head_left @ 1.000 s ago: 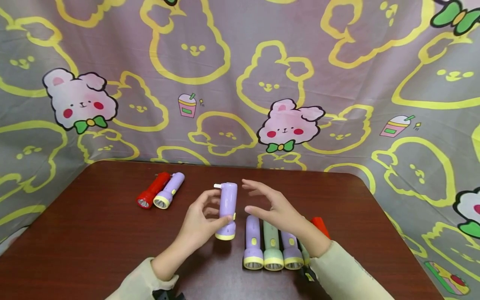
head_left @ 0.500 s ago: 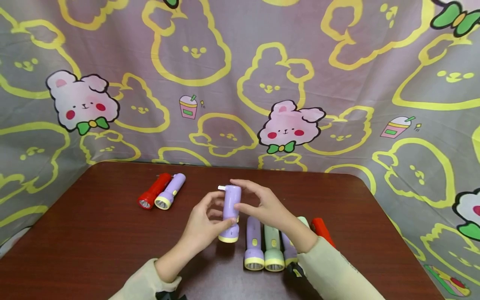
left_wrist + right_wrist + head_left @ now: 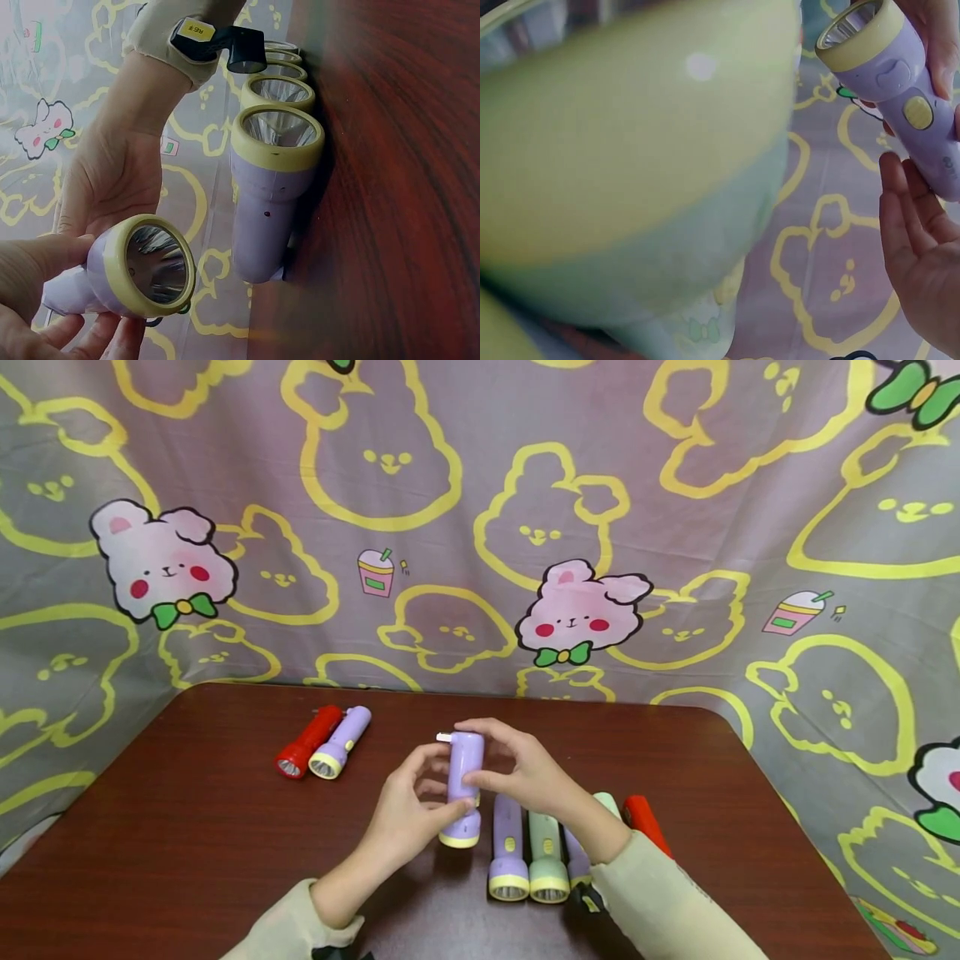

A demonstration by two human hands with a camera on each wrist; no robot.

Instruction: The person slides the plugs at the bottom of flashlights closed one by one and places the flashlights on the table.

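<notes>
A lavender flashlight [image 3: 465, 760] with a pale yellow head ring stands upright above the table, lens end down, a white plug prong sticking out near its top. My left hand [image 3: 408, 802] grips it around the lower part, thumb across the front. At the upper part is my right hand [image 3: 528, 768], thumb on the body and fingers reaching behind the tail end. In the left wrist view the lens of the held flashlight [image 3: 142, 270] faces the camera. The right wrist view shows its yellow switch [image 3: 918, 112].
Right of the held one stands a row of flashlights: lavender [image 3: 507, 839], green [image 3: 547, 847], more partly behind my right forearm, and a red one [image 3: 647, 822]. A red flashlight [image 3: 309, 743] and a lavender one [image 3: 341, 743] lie side by side at the table's [image 3: 187, 827] back left. A patterned curtain [image 3: 450, 552] hangs behind.
My right hand has moved left from beside the lavender flashlight onto its upper part. The flashlight and left hand have shifted slightly right and down.
</notes>
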